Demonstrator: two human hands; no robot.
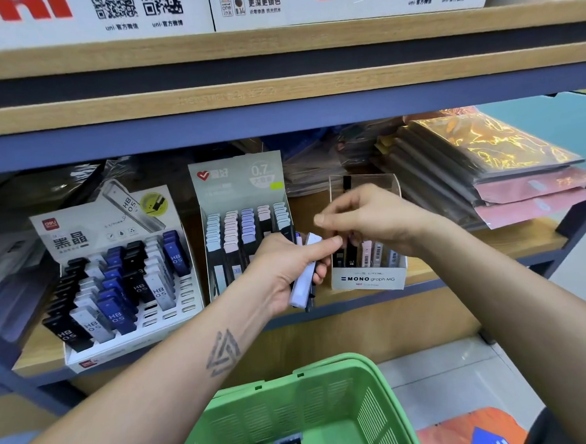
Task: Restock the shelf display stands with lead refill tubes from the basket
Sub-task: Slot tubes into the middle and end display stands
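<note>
Hiding the MONO box (pixel 369 279) tubes — both hands (pixel 370 217).

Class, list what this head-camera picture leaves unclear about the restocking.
- Whether the right hand pinches a tube over the MONO graph MG box: its fingertips are blurred.
- How many tubes the left hand grips: its fingers cover the bundle.
- How many tubes remain in the green basket: the bottom edge cuts it off.
- Small print on the middle stand: blurred.
</note>
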